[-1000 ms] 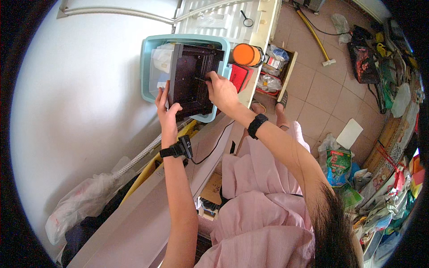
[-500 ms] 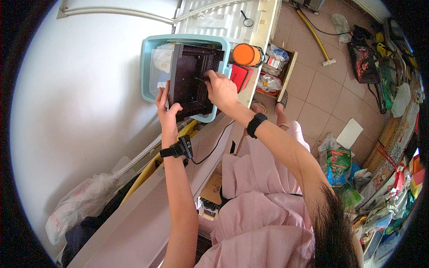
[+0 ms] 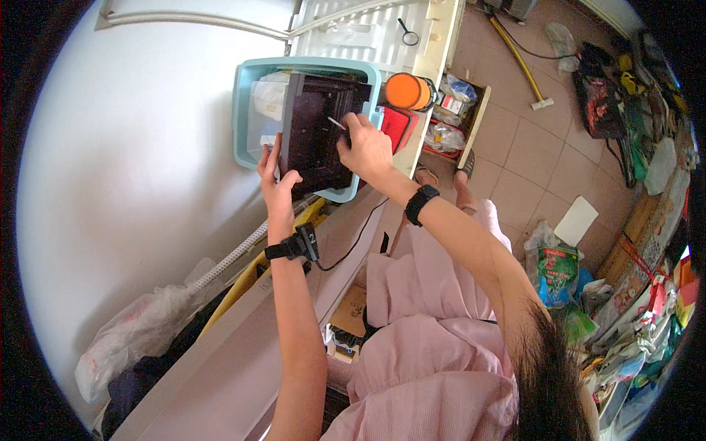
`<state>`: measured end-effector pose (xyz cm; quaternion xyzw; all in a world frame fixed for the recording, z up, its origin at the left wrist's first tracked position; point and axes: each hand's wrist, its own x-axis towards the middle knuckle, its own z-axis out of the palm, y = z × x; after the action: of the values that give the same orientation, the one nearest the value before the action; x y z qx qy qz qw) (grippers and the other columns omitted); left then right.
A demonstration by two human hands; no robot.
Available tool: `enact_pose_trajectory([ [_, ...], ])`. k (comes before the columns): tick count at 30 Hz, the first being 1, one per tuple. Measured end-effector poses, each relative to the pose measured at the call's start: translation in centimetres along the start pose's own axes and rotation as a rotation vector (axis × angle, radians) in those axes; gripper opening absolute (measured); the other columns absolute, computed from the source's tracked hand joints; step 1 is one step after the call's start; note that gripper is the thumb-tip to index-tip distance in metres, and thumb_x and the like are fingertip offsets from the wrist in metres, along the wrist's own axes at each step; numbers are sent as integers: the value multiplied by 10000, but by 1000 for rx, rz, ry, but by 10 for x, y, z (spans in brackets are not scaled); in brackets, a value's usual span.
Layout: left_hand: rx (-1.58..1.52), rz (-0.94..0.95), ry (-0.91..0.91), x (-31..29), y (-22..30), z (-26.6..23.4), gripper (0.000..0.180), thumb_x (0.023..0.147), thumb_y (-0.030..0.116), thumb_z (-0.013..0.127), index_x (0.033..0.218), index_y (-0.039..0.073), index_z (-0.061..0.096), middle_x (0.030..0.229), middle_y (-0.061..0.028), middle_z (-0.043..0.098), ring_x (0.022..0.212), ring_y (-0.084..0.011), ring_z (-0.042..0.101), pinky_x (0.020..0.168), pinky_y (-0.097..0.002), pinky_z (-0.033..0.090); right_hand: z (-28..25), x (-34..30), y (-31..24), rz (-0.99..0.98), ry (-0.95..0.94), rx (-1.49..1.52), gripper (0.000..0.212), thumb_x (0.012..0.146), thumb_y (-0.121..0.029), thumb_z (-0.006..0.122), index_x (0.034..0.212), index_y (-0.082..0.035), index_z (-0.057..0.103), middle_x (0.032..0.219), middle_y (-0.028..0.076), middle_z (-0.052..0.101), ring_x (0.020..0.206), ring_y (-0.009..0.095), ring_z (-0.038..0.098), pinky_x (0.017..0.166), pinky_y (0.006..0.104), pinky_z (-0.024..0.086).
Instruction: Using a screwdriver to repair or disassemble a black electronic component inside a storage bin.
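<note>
A black, shallow rectangular case point(image 3: 309, 140) with stepped inner edges stands tilted over a light blue plastic bin point(image 3: 243, 110). My left hand point(image 3: 278, 184) grips its lower left edge, thumb on the near side and fingers along the outer wall. My right hand point(image 3: 365, 147) is closed over the open face of the case. From its fingertips sticks a small screwdriver point(image 3: 335, 122) with a thin silvery shaft, pointing up and left; the handle is mostly hidden in the fingers. Whether its tip touches the case I cannot tell.
Right of the bin stand an orange-lidded jar point(image 3: 404, 91) and a red box point(image 3: 397, 126). A magnifying glass point(image 3: 409, 35) lies on the white ribbed surface behind. An open drawer point(image 3: 471, 125) with bagged items juts out at right. A white wall borders the left.
The screwdriver's shaft has swung upward and shows more clearly, as my right hand turned slightly. My left hand keeps its hold on the case.
</note>
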<state>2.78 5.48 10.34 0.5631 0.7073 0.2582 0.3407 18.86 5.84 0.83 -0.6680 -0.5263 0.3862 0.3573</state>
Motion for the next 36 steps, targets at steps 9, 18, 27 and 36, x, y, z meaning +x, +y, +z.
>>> enact_pose_trajectory([
  [9, -6, 36, -9, 1, -6, 1, 823, 616, -5, 584, 1404, 226, 534, 1498, -221, 301, 1383, -271, 314, 1049, -327, 374, 19, 17, -5, -55, 16, -20, 163, 834, -212, 662, 975, -131, 663, 892, 104, 645, 771, 341, 670, 628, 460, 535],
  [18, -57, 34, -8, 0, -11, -2, 788, 640, -3, 590, 1401, 194, 539, 1493, -202, 314, 1327, -227, 363, 988, -292, 397, 30, 19, -2, -79, -32, -143, 161, 820, -200, 667, 940, -97, 636, 908, 107, 644, 768, 338, 678, 633, 461, 544],
  [27, -15, 61, -19, 2, -6, 3, 792, 652, -19, 557, 1425, 139, 499, 1506, -187, 325, 1431, -274, 267, 1122, -355, 299, 22, 23, 4, -155, -67, -130, 203, 787, -209, 693, 896, -57, 613, 881, 126, 643, 762, 341, 667, 636, 447, 546],
  [36, -14, 30, 34, -1, -2, -1, 794, 614, 11, 579, 1385, 196, 559, 1493, -164, 299, 1357, -273, 364, 1018, -338, 405, -73, 39, 75, 116, 340, 331, 226, 769, -231, 728, 854, -24, 691, 705, 122, 653, 616, 207, 629, 615, 333, 507],
])
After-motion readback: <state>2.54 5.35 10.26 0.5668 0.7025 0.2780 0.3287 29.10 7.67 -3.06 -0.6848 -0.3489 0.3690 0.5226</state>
